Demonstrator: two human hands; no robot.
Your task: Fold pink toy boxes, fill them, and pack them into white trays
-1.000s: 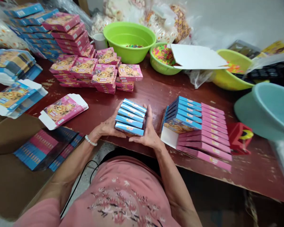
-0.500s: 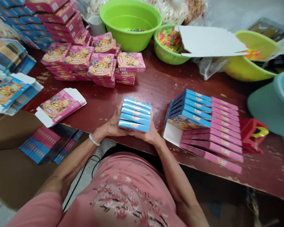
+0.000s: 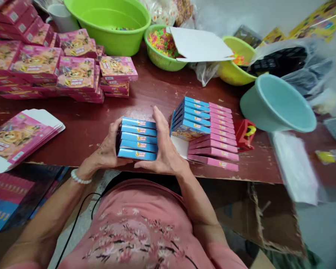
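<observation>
- The left hand [image 3: 108, 149] and the right hand [image 3: 164, 147] press in from either side on a stack of blue boxes [image 3: 137, 139], so the stack is clamped between the 2 palms.
- The stack shows 5 blue boxes standing on edge, one behind the other, at the near edge of the table [image 3: 162, 93], straight in front of the person.
- The left fingers curl round the left end of the stack; the right fingers [image 3: 159, 117] lie flat along its right end and point away from the person.
- A white bead bracelet [image 3: 78, 178] sits on the left wrist.
- Just to the right of the right hand lies a tray of boxes [image 3: 204, 130], with a row of blue ones on the left and a row of pink ones on the right, touching each other.
- A small red toy [image 3: 245, 134] lies against the right side of that tray.
- A pale teal bowl [image 3: 277, 104] lies tilted on its side further right.
- Flat pink cartons [image 3: 19, 134] lie fanned out at the left edge of the table.
- Stacks of pink boxes [image 3: 72, 73] stand behind them, well apart from the hands.
- A big green bowl [image 3: 109, 24] and a small green basket [image 3: 162, 46] of coloured bits stand at the far side.
</observation>
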